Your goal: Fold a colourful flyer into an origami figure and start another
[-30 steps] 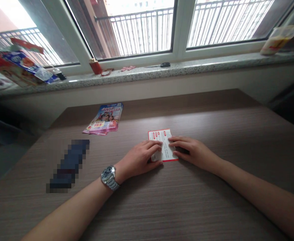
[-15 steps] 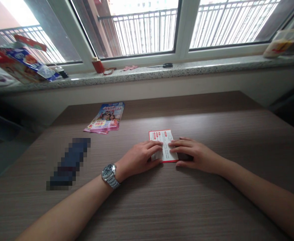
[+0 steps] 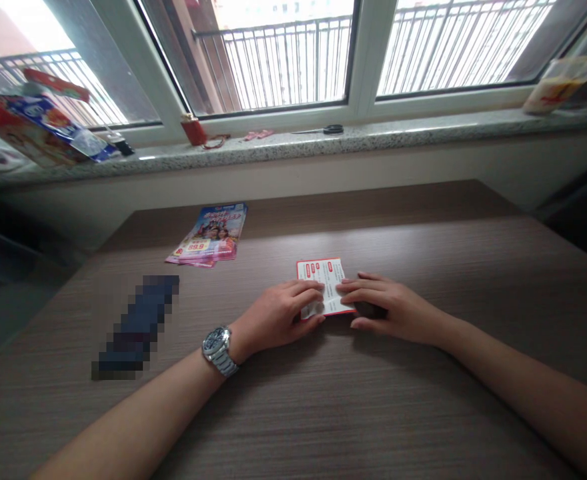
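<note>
Both hands, left (image 3: 293, 307) and right (image 3: 381, 303), rest fingers spread on the card (image 3: 331, 300), mid-desk (image 3: 293, 413), clear of its edges.

- Touching a red-edged leaflet (image 3: 333, 280) with left hand (image 3: 286, 310) and right hand (image 3: 388, 307)
- Wearing a watch (image 3: 218, 347)
- Showing brochures (image 3: 211, 233) on the counter (image 3: 373, 413), scissors (image 3: 332, 129) on the windowsill (image 3: 403, 135)

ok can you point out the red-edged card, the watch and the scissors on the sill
red-edged card (image 3: 330, 278): head view, on the bare part of its white printed face
watch (image 3: 217, 339): head view, on its dial
scissors (image 3: 332, 129): head view, on the dark handles
</note>
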A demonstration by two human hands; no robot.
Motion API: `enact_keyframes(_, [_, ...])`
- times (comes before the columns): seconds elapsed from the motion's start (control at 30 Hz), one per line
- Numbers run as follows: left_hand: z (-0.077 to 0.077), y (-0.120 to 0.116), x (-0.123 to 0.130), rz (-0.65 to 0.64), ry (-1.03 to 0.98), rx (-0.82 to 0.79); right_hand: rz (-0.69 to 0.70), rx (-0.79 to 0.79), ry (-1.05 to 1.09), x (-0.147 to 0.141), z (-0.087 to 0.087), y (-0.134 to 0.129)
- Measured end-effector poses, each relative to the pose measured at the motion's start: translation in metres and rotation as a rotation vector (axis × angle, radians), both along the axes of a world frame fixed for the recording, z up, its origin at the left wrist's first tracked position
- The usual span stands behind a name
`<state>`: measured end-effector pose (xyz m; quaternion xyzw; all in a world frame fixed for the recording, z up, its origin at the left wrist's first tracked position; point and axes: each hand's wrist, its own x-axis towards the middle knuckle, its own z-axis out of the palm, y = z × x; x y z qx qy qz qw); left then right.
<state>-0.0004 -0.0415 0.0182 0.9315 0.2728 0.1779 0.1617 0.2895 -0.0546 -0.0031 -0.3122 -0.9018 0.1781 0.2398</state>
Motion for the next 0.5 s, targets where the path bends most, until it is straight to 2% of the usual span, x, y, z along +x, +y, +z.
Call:
enact_keyframes(0.13, [0.0011,-0.0004,-0.0001,-0.004,-0.01,-0.007,-0.018,0.011,0.041,-0.0013,-0.003,0.0008])
enact_keyframes(0.3, [0.0034,-0.0008,-0.0008,-0.028,0.006,-0.022,-0.046,-0.054,0.129,-0.0028,-0.0003,0.0015])
enact_keyframes(0.5, [-0.0023,0.0025,-0.0025,0.014,-0.071,-0.049,-0.112,-0.13,0.199,-0.0043,0.0038,0.0001])
